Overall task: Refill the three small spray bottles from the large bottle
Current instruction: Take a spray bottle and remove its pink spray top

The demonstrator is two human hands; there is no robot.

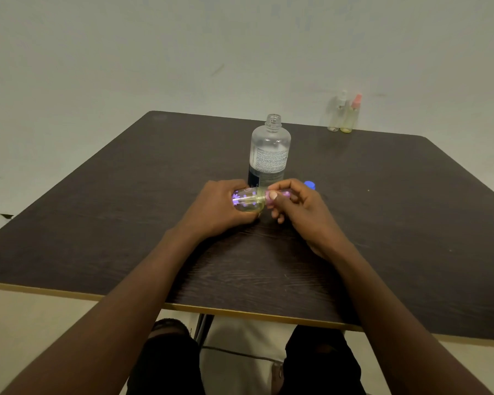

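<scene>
A person sits at a dark table (97,223). The left hand (214,209) grips a small spray bottle (247,202) lying sideways just above the tabletop, with yellowish liquid inside and purple flower prints. The right hand (297,206) pinches its pink spray top (271,199). Just behind stands the big bottle (270,151), uncapped and nearly empty; its blue cap (310,184) lies beside it. Two more small bottles, clear-topped (337,115) and pink-topped (351,115), stand touching at the far right edge.
</scene>
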